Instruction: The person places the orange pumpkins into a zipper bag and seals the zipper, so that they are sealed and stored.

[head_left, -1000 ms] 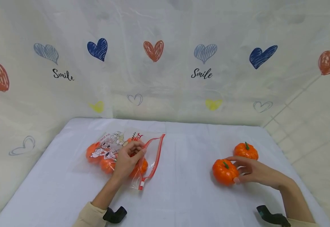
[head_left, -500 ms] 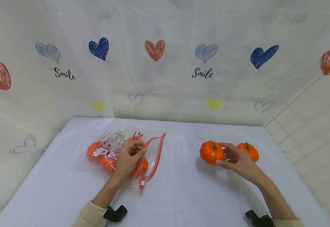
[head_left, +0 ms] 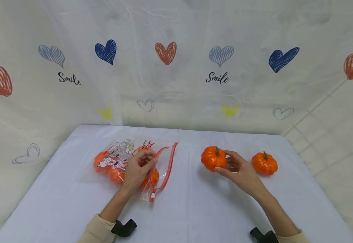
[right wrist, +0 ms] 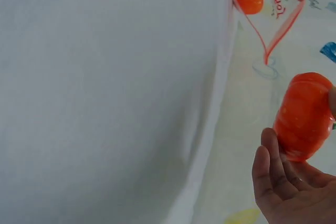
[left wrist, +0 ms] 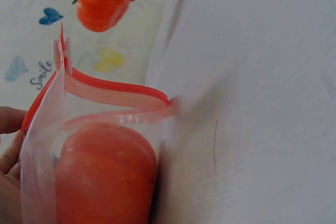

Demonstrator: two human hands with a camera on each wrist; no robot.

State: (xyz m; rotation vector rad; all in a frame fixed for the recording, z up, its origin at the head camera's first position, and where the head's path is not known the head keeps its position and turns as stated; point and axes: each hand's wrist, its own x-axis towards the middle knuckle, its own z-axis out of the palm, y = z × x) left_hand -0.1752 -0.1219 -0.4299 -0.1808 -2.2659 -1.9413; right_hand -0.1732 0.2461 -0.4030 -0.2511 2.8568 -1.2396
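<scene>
My left hand (head_left: 137, 170) pinches the upper edge of a clear zipper bag (head_left: 167, 165) with a red strip, holding its mouth apart. Several orange pumpkins (head_left: 115, 175) lie inside the bag, partly behind its printed cartoon figures and my hand. In the left wrist view one bagged pumpkin (left wrist: 107, 177) sits just behind the gaping red mouth. My right hand (head_left: 240, 170) grips a small orange pumpkin (head_left: 211, 158) with a green stem, thumb in front and fingers behind. That pumpkin (right wrist: 304, 116) is raised above the table, with its shadow below, to the right of the bag.
Another orange pumpkin (head_left: 264, 164) rests on the white-covered table (head_left: 176, 216), right of my right hand. A red slider (head_left: 152, 195) sits at the near end of the bag's strip. Behind the table hangs a pale curtain (head_left: 188, 101) printed with hearts.
My right hand has lifted its pumpkin and carried it left toward the bag, away from the other pumpkin on the right. My left hand and the bag have stayed in place.
</scene>
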